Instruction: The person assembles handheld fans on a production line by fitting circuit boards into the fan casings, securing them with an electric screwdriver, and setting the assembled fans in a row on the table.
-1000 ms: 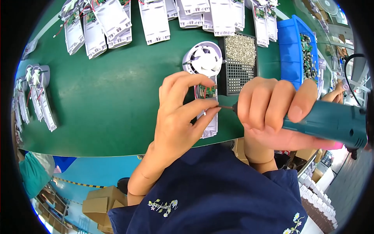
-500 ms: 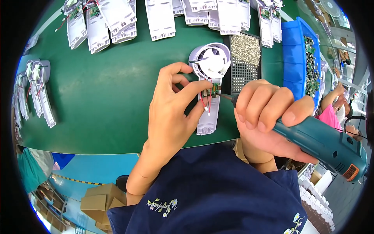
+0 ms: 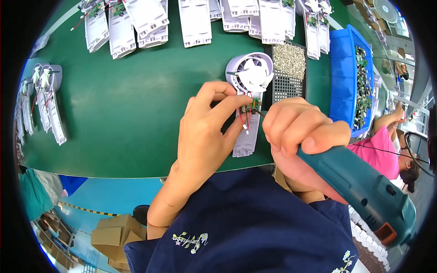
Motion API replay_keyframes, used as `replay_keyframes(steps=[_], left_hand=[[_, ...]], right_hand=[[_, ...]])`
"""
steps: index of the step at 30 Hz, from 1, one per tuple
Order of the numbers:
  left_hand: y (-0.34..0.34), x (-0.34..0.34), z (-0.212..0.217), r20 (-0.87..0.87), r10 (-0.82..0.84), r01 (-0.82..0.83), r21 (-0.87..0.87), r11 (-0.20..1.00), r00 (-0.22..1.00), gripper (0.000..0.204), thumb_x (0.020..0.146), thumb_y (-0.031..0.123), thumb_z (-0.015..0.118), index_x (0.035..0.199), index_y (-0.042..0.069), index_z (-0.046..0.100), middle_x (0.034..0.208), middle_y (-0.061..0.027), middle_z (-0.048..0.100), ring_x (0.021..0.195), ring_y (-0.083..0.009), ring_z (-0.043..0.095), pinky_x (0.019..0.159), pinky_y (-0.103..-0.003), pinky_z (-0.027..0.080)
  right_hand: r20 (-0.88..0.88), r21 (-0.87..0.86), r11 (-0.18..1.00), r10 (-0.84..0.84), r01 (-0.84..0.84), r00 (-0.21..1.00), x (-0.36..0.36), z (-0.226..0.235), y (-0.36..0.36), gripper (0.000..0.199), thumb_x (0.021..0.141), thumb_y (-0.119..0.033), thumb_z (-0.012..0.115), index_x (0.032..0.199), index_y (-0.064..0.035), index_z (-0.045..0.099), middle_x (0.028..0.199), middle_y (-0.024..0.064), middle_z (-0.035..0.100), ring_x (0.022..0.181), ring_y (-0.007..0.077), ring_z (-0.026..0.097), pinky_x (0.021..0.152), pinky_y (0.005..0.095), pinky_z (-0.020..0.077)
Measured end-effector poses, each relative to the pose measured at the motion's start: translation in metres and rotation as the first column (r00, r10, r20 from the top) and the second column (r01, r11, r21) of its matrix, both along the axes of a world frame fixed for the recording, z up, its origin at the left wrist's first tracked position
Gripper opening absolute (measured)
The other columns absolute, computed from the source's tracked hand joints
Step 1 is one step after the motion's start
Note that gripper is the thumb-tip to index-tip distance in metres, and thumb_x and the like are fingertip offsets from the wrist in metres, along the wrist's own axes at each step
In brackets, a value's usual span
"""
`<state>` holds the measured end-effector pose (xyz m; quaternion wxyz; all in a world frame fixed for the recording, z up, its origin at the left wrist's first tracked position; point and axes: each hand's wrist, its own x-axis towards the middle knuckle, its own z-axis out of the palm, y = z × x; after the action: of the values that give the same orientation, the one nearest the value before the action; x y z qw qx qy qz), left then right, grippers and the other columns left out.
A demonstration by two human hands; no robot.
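Note:
A white handheld-fan half-shell with a round fan head and long handle lies on the green table in front of me. A small green circuit board with red and black wires sits in the handle just below the fan. My left hand steadies the board, index fingertip and thumb pinched at its left side. Wrapped in my right hand is a teal electric screwdriver. Its thin bit slants in from the right, the tip at the board's right edge; the exact contact point is too small to make out.
Right of the fan is a black perforated tray heaped with small screws. Beyond it stands a blue bin of circuit boards. White shells line the far edge; more fan units lie left. A person in pink sits at right.
The screwdriver's rear end has swung down and toward me, and my right hand has shifted slightly left. My left hand keeps its pinch at the board. The whole view has shifted slightly.

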<state>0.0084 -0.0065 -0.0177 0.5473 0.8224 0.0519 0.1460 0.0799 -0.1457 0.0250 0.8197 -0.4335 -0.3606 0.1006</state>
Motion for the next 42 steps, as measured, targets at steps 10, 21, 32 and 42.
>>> replay_keyframes(steps=[10, 21, 32, 42], left_hand=[[0.007, 0.006, 0.007, -0.027, -0.066, 0.068, 0.076, 0.995, 0.997, 0.038, 0.072, -0.006, 0.073, 0.106, 0.010, 0.071, 0.104, -0.0084, 0.054, 0.086, -0.0251, 0.061, 0.073, -0.034, 0.050], [-0.007, 0.004, 0.010, 0.031, 0.034, -0.031, -0.099, 0.995, 0.999, 0.027, 0.081, -0.011, 0.064, 0.106, -0.002, 0.069, 0.113, -0.0145, 0.060, 0.085, -0.0227, 0.068, 0.071, -0.031, 0.055], [-0.030, -0.013, 0.011, 0.080, 0.308, -0.259, -0.369, 0.893, 0.948, 0.017, 0.088, -0.006, 0.065, 0.104, -0.004, 0.071, 0.106, -0.0133, 0.068, 0.092, -0.0153, 0.066, 0.074, -0.022, 0.052], [-0.029, -0.023, 0.010, 0.069, 0.350, -0.304, -0.358, 0.883, 0.934, 0.018, 0.088, -0.003, 0.066, 0.105, -0.002, 0.072, 0.106, -0.0123, 0.069, 0.089, -0.0163, 0.067, 0.073, -0.025, 0.053]], right_hand=[[0.014, 0.034, 0.997, -0.071, 0.071, 0.997, 0.001, 0.004, 0.003, 0.049, 0.089, -0.053, 0.058, 0.103, -0.0062, 0.051, 0.075, 0.0107, 0.055, 0.062, 0.0225, 0.049, 0.054, 0.0346, 0.0389], [-0.391, -0.756, 0.643, -0.598, 0.128, 0.700, -0.047, -0.005, -0.038, 0.036, 0.091, -0.006, 0.065, 0.123, 0.0038, 0.054, 0.105, 0.0145, 0.071, 0.048, 0.0034, 0.047, 0.041, 0.0193, 0.0359], [-0.641, -0.565, 0.824, -0.472, 0.043, 0.605, -0.054, -0.007, -0.021, 0.039, 0.089, -0.003, 0.063, 0.126, 0.0041, 0.052, 0.080, 0.0059, 0.063, 0.043, 0.0054, 0.045, 0.037, 0.0216, 0.0330], [-0.789, -0.280, 0.959, -0.203, -0.045, 0.580, -0.059, -0.022, -0.022, 0.041, 0.090, -0.006, 0.067, 0.126, 0.0043, 0.051, 0.081, 0.0066, 0.061, 0.046, 0.0067, 0.047, 0.040, 0.0228, 0.0354]])
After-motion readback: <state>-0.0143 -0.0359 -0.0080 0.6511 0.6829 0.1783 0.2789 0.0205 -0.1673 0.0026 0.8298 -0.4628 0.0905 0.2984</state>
